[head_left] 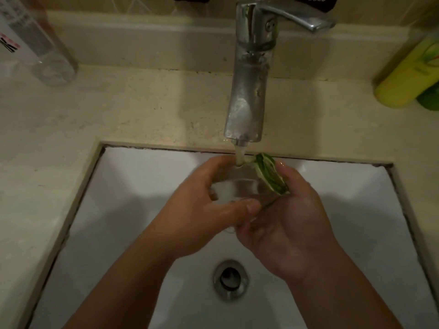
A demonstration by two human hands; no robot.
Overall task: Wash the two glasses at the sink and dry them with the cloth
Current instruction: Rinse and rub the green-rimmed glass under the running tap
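A clear glass (240,186) is held over the white sink (133,176), right under the chrome tap (249,91). Water runs from the spout into it and foams inside. My left hand (202,210) grips the glass from the left, fingers curled over its far side and thumb along the near side. My right hand (289,224) cups it from the right and below. A green-and-white patterned piece (270,173) shows at the glass's right side, against my right fingers; what it is cannot be made out. No second glass or cloth is in view.
A clear bottle (38,41) with a printed label stands on the beige counter at the back left. A yellow bottle (411,67) and a green one (430,98) lie at the back right. The metal drain (230,279) sits in the basin below my wrists.
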